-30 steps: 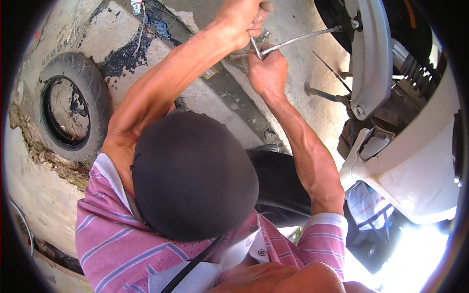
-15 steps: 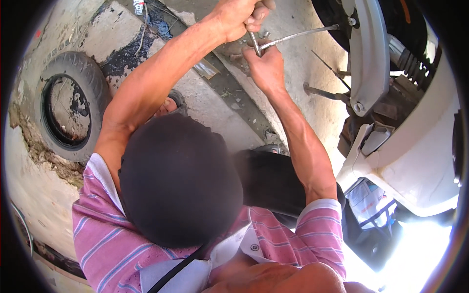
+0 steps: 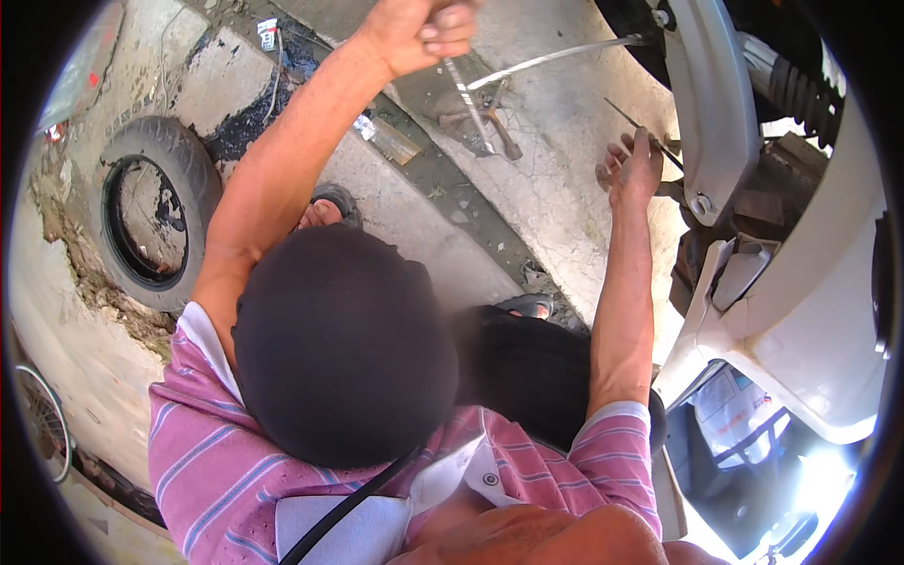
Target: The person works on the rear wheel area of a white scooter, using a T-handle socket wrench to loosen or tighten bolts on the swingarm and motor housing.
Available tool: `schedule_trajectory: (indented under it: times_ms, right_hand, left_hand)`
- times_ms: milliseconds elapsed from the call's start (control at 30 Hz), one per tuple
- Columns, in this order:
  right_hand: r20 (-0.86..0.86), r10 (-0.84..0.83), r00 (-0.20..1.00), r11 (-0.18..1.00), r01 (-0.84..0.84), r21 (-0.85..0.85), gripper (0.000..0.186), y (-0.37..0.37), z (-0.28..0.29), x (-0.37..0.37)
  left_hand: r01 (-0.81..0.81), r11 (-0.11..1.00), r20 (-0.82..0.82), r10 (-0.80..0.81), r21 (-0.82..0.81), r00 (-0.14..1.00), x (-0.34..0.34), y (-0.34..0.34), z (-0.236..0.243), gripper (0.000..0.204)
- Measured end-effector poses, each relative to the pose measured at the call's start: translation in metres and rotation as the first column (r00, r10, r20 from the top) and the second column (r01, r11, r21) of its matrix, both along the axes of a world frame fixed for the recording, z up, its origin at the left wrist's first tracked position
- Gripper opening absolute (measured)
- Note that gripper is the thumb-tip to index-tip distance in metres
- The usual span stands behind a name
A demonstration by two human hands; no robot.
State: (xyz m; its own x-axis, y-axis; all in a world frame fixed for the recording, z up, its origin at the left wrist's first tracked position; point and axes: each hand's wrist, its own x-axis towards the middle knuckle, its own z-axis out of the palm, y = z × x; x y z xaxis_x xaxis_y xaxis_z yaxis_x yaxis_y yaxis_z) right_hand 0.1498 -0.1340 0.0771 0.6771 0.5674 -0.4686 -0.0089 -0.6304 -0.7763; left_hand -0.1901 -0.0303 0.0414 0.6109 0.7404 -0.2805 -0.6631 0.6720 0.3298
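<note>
My left hand (image 3: pixel 424 34) is closed round a silver metal bar (image 3: pixel 457 77) at the top of the view. A long, slightly bent silver rod (image 3: pixel 556 54) runs from beside this bar toward the black wheel (image 3: pixel 631 28) of a white scooter. A dark metal tool (image 3: pixel 506 141) shows beyond the bar's lower end. My right hand (image 3: pixel 631 168) is open, fingers loosely curled and apart, beside a thin black rod (image 3: pixel 617 111) and the pale front fork (image 3: pixel 706 113); whether it touches the rod is unclear.
The scooter's white body (image 3: pixel 800 320) fills the right. A loose tire (image 3: pixel 118 202) lies at left, with a spoked wheel (image 3: pixel 42 424) below it. A concrete ledge (image 3: pixel 424 235), debris and dark stains lie underneath. My sandalled feet and dark-trousered leg are below.
My right hand has let go of the silver tool and moved right toward the fork, opening. My left hand has moved up and left with the bar.
</note>
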Motion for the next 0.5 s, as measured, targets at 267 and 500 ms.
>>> schedule_trajectory:
  times_ms: [267,500]
  right_hand:
    - [0.054,0.023,0.998,0.939,-0.04,0.34,0.036,0.012,-0.035,0.018]
    - [-0.1,0.078,0.992,0.873,-0.019,0.488,0.031,0.029,-0.024,-0.01]
  left_hand:
    - [0.04,0.993,-0.198,-0.061,-0.11,0.978,-0.011,-0.011,-0.03,0.038]
    - [-0.128,0.981,-0.357,0.069,-0.145,0.931,-0.024,-0.014,-0.068,0.03]
